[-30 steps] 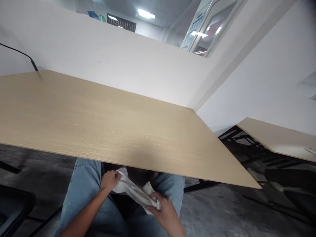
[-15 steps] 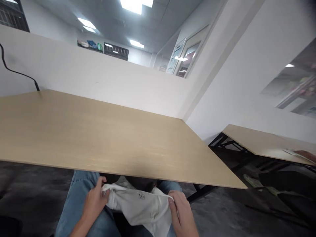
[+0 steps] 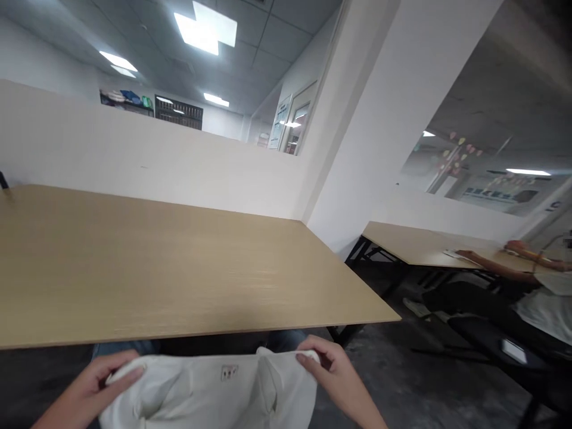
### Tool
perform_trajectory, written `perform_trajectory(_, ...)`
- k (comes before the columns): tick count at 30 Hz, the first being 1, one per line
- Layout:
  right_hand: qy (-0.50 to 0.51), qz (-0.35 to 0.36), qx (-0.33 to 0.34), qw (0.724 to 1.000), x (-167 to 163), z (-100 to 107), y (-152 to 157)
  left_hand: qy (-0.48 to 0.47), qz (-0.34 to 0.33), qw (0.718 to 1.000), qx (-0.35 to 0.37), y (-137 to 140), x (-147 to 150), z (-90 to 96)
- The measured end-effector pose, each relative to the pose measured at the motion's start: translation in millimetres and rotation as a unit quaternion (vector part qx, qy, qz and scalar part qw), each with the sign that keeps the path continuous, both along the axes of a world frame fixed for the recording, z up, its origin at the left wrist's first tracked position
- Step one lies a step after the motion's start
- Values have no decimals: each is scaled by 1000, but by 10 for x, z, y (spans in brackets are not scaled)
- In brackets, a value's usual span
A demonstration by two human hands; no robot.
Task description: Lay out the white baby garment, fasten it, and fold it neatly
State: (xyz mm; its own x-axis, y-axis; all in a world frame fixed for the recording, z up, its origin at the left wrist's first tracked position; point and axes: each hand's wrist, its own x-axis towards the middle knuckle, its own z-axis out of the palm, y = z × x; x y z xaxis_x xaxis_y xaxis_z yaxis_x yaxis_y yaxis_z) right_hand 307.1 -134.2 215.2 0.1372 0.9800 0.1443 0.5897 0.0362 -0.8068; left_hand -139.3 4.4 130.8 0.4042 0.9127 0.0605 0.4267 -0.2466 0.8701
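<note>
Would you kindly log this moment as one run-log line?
left hand: grips white garment edge | right hand: pinches other edge | garment: spread below wooden table | co-worker: seated right

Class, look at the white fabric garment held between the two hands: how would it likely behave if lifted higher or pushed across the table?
The white garment probably stays floppy: it sags and folds between the left hand and right hand. It seems light, since fingertip pinches at its edge hold it. Pushed over the smooth wooden table, it would likely bunch rather than slide whole.
</note>
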Motion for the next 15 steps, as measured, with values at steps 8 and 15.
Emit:
perform_trajectory(8,65,-131,165,976,90,-179,176,-13,38,982,186,40,182,669)
perform_trajectory(15,26,-293,232,927,-69,-180,557,66,-10,958,278,267,219,818)
